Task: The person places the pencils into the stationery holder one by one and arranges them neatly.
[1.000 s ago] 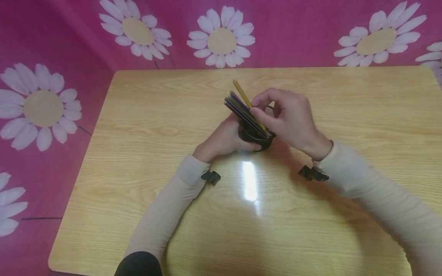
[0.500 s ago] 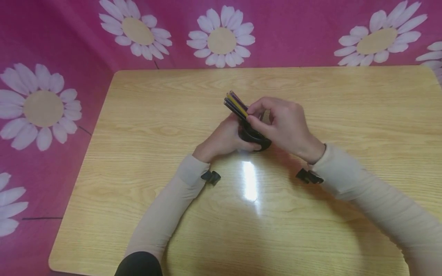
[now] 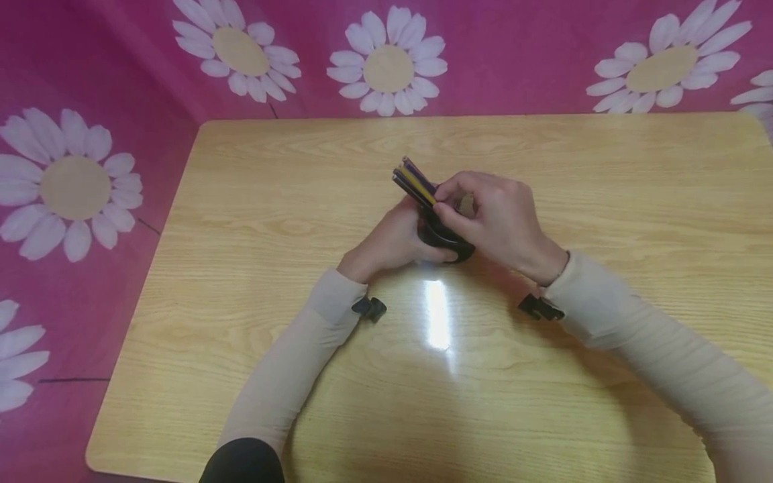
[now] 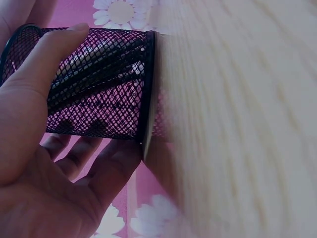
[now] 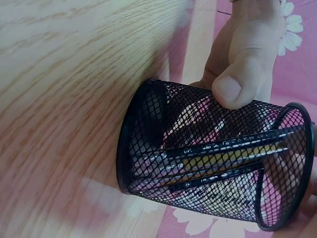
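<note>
A black mesh pencil cup (image 3: 445, 243) stands on the table with my left hand (image 3: 391, 239) wrapped around its side. In the left wrist view the thumb lies along the mesh (image 4: 106, 104) and the fingers curve beneath. Several pencils (image 3: 406, 189) lean out of the cup toward the far left, most of them dark. Among them is a yellow pencil (image 3: 419, 186). My right hand (image 3: 501, 211) is over the cup's opening, thumb and forefinger pinching the yellow pencil. Through the mesh in the right wrist view, dark and yellow pencil shafts (image 5: 218, 157) show inside the cup.
The light wooden table (image 3: 253, 201) spreads out around the hands. Behind it and along the left hangs a pink cloth (image 3: 513, 54) with large white daisies. A dark rounded shape (image 3: 243, 461) is at the near edge. Each wrist carries a small black device (image 3: 540, 307).
My right hand has moved down and slightly left, lowering the yellow pencil until it sits among the others. Over the last half second both hands have stayed nearly still. The cup has not moved.
</note>
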Motion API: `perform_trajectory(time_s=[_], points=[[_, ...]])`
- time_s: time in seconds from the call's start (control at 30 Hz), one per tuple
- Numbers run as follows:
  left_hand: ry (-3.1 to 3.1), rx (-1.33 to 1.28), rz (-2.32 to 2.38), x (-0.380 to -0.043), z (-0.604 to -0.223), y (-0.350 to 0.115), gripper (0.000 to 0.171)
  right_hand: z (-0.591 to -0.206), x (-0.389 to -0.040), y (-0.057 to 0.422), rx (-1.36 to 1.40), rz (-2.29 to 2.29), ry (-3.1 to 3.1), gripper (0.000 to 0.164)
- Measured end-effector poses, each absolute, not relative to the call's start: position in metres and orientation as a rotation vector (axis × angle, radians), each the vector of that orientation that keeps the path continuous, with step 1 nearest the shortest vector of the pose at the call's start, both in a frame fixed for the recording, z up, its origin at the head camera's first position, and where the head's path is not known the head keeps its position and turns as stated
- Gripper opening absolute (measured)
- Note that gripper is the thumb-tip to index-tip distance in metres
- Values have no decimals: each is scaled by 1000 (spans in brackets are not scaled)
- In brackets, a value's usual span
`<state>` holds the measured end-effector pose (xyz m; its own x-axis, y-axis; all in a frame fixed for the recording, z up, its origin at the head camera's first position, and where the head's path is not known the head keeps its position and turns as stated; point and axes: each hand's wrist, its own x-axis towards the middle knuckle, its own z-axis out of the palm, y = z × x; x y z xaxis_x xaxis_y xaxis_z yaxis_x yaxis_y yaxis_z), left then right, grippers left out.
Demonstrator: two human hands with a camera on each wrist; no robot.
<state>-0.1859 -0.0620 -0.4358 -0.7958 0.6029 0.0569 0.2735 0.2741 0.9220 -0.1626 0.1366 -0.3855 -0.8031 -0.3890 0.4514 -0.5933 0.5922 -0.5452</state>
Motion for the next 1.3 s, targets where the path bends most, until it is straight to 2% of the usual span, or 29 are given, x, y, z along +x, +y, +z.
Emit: perform_trajectory(time_s=[0.73,1.03,1.3], points=[[2242,807,1527,-186,-437,-63,76,-387,-162,140,752,1030,-2592,10],[2245,857,1526,-186,-439,-63,93,-388,-160,152,717,1281,-2437,10],[2281,812,1505,-181,-441,-64,90,-391,-159,176,571,1457,-2349,10]])
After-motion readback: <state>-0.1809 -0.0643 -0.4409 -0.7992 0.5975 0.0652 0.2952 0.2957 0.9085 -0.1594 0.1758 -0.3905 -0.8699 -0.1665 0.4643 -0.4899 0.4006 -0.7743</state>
